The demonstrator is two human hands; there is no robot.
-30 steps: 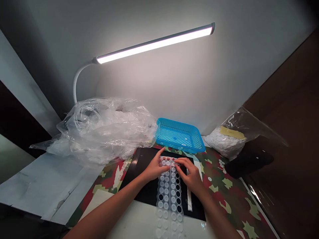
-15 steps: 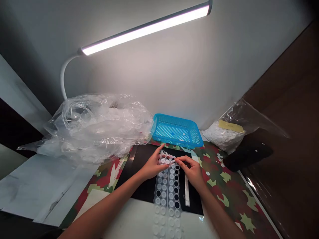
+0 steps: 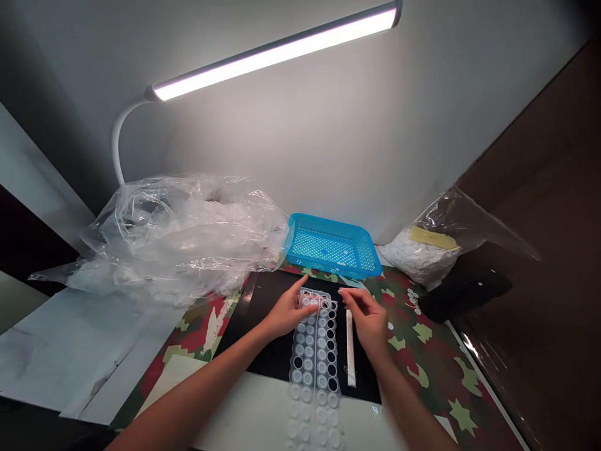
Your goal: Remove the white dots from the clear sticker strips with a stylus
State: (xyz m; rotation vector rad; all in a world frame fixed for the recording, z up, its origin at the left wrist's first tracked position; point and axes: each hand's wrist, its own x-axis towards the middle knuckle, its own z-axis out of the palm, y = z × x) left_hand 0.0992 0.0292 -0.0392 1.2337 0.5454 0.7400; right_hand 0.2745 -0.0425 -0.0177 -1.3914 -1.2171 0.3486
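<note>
A long translucent plastic strip (image 3: 315, 351) with rows of round cups runs away from me across a black mat (image 3: 263, 313). White round pieces sit in many of its cups, while others look dark. My left hand (image 3: 286, 313) grips the strip's far end, thumb on top and forefinger stretched out. Just right of that end, my right hand (image 3: 369, 316) is apart from the strip, its thumb and fingers pinched together. Something small and whitish shows at those fingertips, too small to name. Beside the right wrist lies a narrow white bar (image 3: 350, 351).
A blue plastic basket (image 3: 335, 241) stands behind the mat. Large clear bags (image 3: 188, 238) are heaped at left. At right sit a bag of white pieces (image 3: 420, 260) with a yellow label and a black object (image 3: 469, 291). A lit lamp (image 3: 277, 53) hangs above.
My right hand has moved off the strip's far end, slightly right. That end now lies flatter. My left hand keeps its hold.
</note>
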